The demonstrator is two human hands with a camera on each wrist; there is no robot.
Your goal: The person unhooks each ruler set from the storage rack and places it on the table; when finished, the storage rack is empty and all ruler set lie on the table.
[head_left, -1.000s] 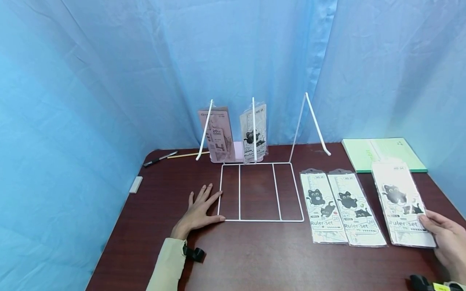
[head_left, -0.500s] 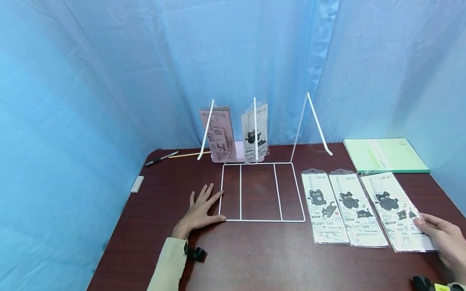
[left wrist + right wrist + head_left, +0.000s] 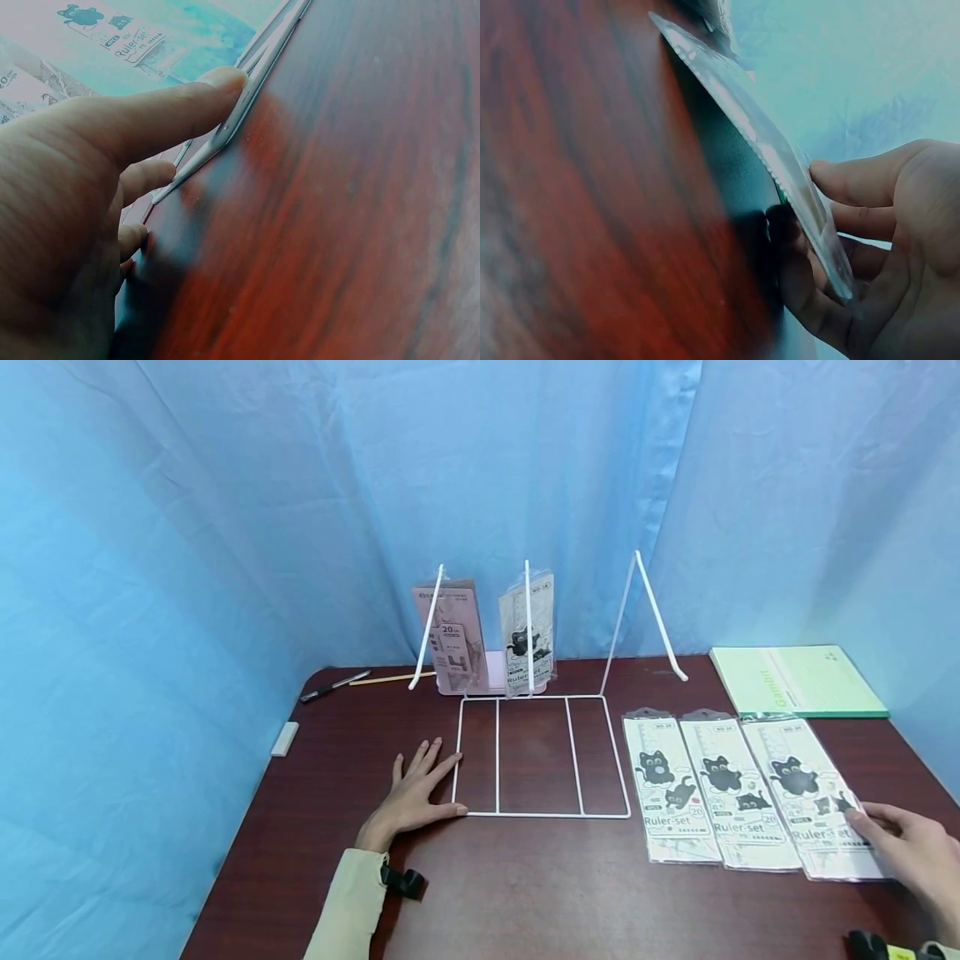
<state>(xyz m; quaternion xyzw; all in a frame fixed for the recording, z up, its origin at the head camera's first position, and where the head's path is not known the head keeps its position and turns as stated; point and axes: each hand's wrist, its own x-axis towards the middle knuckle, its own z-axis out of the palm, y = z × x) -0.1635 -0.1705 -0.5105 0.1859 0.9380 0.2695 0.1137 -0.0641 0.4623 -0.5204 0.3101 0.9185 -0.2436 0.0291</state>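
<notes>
My left hand (image 3: 418, 783) lies flat on the dark wooden table (image 3: 525, 893), fingers straight, its thumb against the front-left corner of a white wire rack (image 3: 540, 815). In the left wrist view the thumb (image 3: 187, 105) touches the rack's wire (image 3: 259, 71). Three cat-print ruler-set packs lie side by side to the right of the rack. My right hand (image 3: 900, 847) pinches the rightmost pack (image 3: 806, 793) at its near right edge. In the right wrist view that pack (image 3: 772, 157) is tilted slightly off the table, thumb above and fingers below.
A pink pack (image 3: 452, 639) and another cat ruler-set pack (image 3: 528, 631) stand upright at the rack's back. A green notebook (image 3: 795, 681) lies at the back right. A pen (image 3: 330, 687), a pencil (image 3: 382, 679) and a white eraser (image 3: 283, 739) lie at the left. Blue curtains surround the table.
My right hand has brought the third pack left and down, so it now lies beside the other two. The left hand has not moved.
</notes>
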